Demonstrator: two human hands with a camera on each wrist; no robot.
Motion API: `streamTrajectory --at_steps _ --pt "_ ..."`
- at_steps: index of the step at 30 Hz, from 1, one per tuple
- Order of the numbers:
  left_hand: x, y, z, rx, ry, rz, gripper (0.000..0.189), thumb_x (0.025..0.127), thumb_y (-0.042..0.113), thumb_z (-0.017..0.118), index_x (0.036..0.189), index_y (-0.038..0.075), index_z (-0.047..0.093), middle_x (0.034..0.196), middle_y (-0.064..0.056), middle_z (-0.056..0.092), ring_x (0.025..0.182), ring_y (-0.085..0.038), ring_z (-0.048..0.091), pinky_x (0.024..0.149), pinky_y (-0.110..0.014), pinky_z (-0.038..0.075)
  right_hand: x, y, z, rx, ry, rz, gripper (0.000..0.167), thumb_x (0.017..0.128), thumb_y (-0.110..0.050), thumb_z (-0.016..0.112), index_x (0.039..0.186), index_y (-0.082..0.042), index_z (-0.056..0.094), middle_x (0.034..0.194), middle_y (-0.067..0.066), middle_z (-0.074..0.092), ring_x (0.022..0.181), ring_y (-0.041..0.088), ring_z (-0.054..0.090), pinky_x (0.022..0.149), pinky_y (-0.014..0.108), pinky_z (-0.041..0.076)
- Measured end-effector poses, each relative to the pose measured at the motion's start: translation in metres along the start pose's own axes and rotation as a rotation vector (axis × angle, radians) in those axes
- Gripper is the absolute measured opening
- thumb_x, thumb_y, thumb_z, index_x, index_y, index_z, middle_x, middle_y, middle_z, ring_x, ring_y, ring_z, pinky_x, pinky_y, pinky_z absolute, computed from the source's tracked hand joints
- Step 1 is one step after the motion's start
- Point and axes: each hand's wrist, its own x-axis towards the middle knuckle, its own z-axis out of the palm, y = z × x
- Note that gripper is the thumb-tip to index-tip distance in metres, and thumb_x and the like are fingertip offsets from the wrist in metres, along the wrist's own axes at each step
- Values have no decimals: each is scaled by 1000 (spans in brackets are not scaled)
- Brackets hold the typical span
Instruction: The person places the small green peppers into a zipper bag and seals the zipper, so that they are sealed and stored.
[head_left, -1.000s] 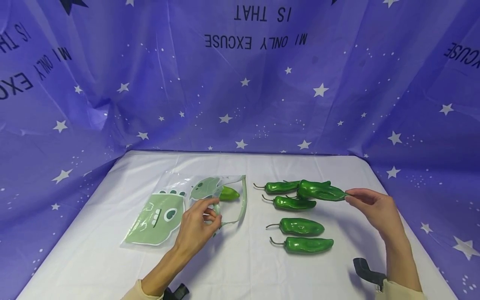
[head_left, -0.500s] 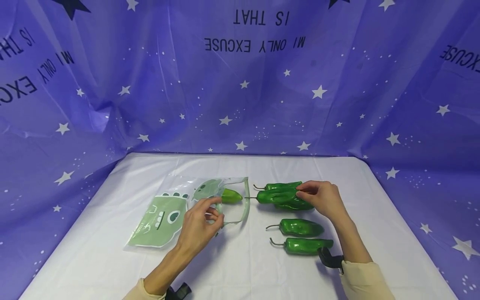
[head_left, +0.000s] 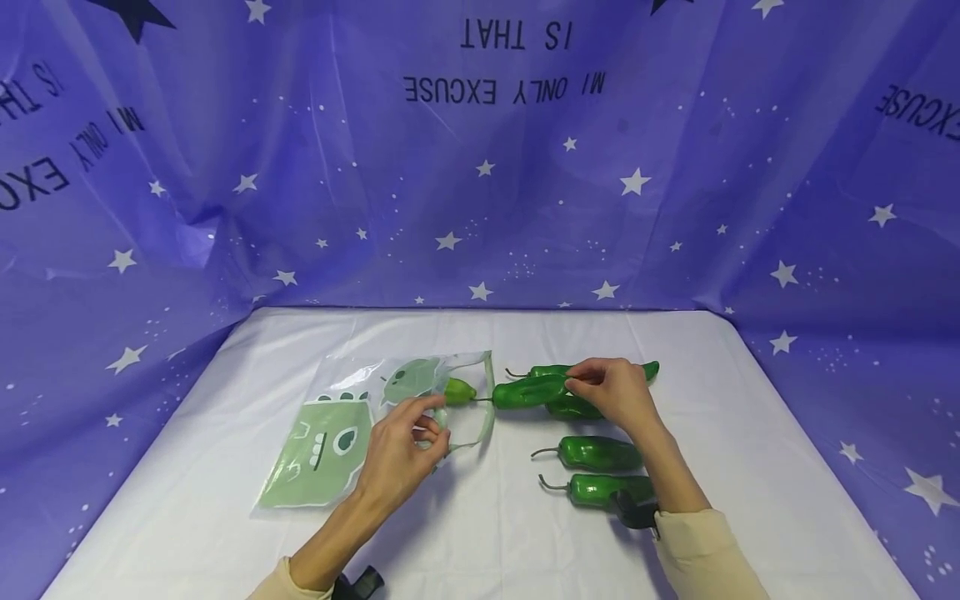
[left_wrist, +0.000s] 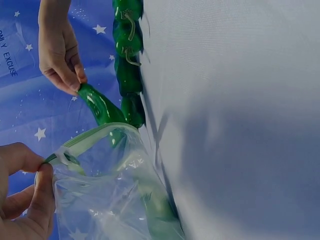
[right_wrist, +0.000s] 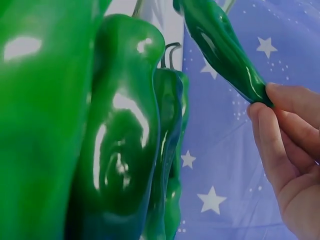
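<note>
My left hand (head_left: 401, 450) pinches the near edge of a clear zip bag (head_left: 318, 458) printed with a green monster; its mouth faces right and gapes. Inside, just behind the opening, lies a light green pepper (head_left: 459, 391). Between thumb and fingers, my right hand (head_left: 618, 396) holds a dark green pepper (head_left: 528, 391) by its pointed tip. That pepper's stem points left, and its stem end overlaps the bag's mouth in the head view. In the left wrist view the held pepper (left_wrist: 101, 106) slopes down to the rim of the bag (left_wrist: 107, 200).
Several more green peppers lie right of the bag, stems leftward: one nearest the front (head_left: 592, 490), another above it (head_left: 596, 452), and others partly hidden under the right hand. A white cloth (head_left: 480, 533) covers the table. A purple starry curtain (head_left: 420, 200) stands behind.
My right hand has carried its pepper leftward from above the other peppers to the bag's mouth. The left hand has kept its pinch on the bag with little movement.
</note>
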Motion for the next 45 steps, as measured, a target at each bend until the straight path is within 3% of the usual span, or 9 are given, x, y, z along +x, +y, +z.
streamTrajectory --at_steps 7,14,20,26,37,45 --pt "1 0 2 -18 -27 16 44 67 -7 75 108 4 66 83 -2 61 64 -6 63 59 -23 56 6 -14 9 -7 61 -44 12 76 -22 79 85 -15 76 72 -4 71 66 12 66 66 36 50" --pt "0 1 4 -39 -47 28 44 67 -7 75 108 5 66 84 -2 61 64 -6 63 59 -22 56 8 -22 16 1 56 -31 11 76 -21 78 84 -14 76 70 -7 70 65 10 66 63 33 51" --pt "1 1 4 -32 -38 42 45 67 -8 75 109 2 66 85 -2 61 64 -6 63 59 -24 56 5 -22 7 -26 112 33 9 75 -20 76 82 -13 75 69 -5 70 66 14 67 66 36 51" --pt "1 0 4 -26 -32 41 44 67 -7 75 109 3 66 84 -2 61 64 -6 63 59 -26 57 4 -23 4 -67 179 27 10 75 -18 75 82 -10 75 70 -2 70 65 17 66 70 39 49" --pt "3 -4 8 -49 -48 113 43 67 -9 73 107 7 66 84 -2 62 65 -5 63 61 -17 54 8 -30 24 -33 248 -24 9 74 -19 77 79 -12 75 69 -3 70 64 16 67 64 39 52" --pt "5 -6 11 -93 -73 147 43 67 -11 71 107 6 66 89 -5 64 65 -6 63 60 -17 55 14 -32 40 16 224 -47 9 76 -20 77 79 -12 74 70 -1 70 62 13 67 64 37 54"
